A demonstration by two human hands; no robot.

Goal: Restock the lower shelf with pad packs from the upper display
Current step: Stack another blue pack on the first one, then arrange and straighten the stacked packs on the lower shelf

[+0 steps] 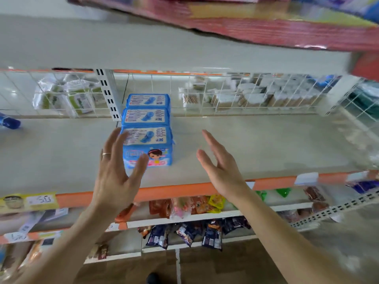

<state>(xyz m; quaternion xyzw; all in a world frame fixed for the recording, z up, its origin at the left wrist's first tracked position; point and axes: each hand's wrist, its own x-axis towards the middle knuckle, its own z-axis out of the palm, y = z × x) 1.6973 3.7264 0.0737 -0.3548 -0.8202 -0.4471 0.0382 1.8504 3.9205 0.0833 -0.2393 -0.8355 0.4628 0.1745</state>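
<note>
Three blue pad packs (146, 128) stand in a row, front to back, on a cream shelf (256, 144) with an orange front edge. My left hand (118, 167), wearing a ring, is spread with straight fingers just left of and in front of the nearest pack; whether it touches the pack I cannot tell. My right hand (220, 165) hovers edge-on with straight fingers to the right of the packs, apart from them and holding nothing. A red and pink upper display (266, 31) runs blurred across the top.
A white wire grid (225, 93) backs the shelf, with boxed goods behind it. A slotted white upright (108, 95) stands just left of the packs. A blue object (9, 121) lies at the far left. Snack packets (184, 208) fill the shelves below.
</note>
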